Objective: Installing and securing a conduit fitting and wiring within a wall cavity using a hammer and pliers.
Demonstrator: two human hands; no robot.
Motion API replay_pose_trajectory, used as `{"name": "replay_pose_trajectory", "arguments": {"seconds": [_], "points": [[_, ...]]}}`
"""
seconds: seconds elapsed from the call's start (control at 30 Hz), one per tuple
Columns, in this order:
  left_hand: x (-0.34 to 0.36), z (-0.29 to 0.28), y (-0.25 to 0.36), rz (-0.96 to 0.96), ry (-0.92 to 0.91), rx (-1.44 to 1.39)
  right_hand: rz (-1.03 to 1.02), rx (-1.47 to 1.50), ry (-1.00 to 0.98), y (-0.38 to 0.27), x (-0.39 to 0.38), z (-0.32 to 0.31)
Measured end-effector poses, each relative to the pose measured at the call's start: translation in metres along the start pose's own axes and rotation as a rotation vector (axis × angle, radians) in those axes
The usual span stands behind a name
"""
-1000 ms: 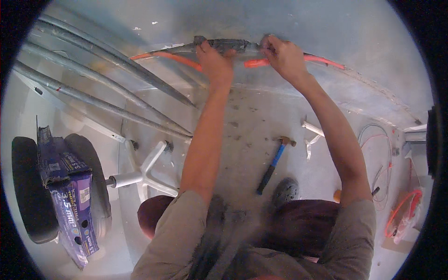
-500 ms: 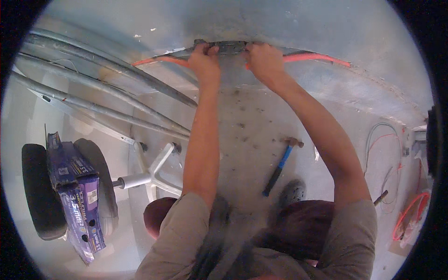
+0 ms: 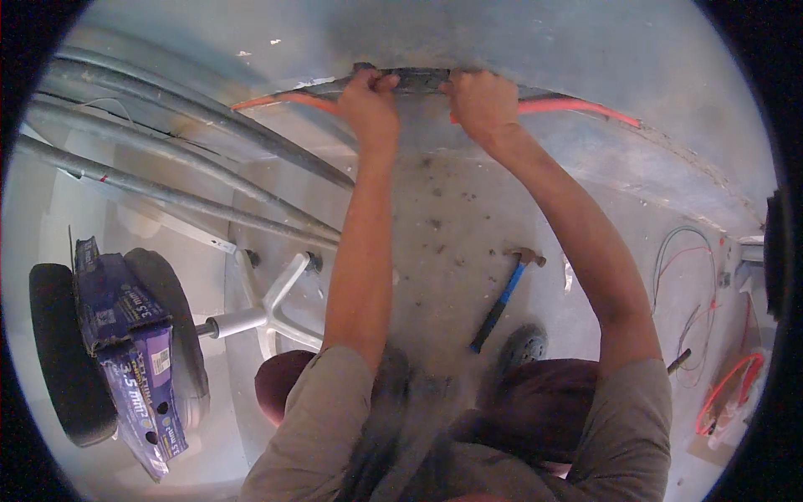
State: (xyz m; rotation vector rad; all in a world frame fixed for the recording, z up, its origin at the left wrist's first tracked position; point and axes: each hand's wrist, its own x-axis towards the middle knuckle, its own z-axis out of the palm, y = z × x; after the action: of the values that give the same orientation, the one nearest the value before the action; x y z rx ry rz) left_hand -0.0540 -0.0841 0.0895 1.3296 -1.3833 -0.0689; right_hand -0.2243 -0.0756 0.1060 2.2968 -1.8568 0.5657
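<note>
Both arms reach up to a long groove chased into the grey wall. In it sits a dark grey box-like piece (image 3: 422, 81), its ends covered by my fingers. My left hand (image 3: 370, 105) is closed at its left end, thumb and fingers bent around the edge. A dark corner shows just above those fingers. My right hand (image 3: 485, 105) is closed at the right end, its fingertips hidden. An orange flexible tube (image 3: 309, 101) runs along the groove into my left hand. Another orange tube (image 3: 577, 106) passes behind my right hand, its end showing below the fingers.
Several grey pipes (image 3: 192, 117) slant across the left side. A blue-handled hammer (image 3: 506, 293) lies on the floor (image 3: 435, 276) among crumbs of debris. At left, a purple cardboard box (image 3: 138, 360) rests on a tipped chair with a white base (image 3: 280, 305). Loose wires (image 3: 686, 251) hang at right.
My hands stay at the same piece in the groove, with the right hand slightly farther right and higher in the picture. The whole view has shifted a little.
</note>
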Motion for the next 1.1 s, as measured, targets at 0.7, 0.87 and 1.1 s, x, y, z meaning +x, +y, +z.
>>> {"name": "replay_pose_trajectory", "arguments": {"seconds": [0.7, 0.87, 1.1], "points": [[-0.076, -0.073, 0.098, 0.124, -1.397, 0.295, -0.368, 0.086, -0.324, -0.018, -0.034, -0.041], [-0.132, -0.074, 0.087, 0.217, -1.551, 0.292, -0.696, 0.315, -0.697, -0.072, -0.053, -0.06], [-0.163, -0.109, 0.122, 0.268, -1.86, 0.517, -0.955, 0.4, -0.932, -0.11, -0.094, -0.017]]}}
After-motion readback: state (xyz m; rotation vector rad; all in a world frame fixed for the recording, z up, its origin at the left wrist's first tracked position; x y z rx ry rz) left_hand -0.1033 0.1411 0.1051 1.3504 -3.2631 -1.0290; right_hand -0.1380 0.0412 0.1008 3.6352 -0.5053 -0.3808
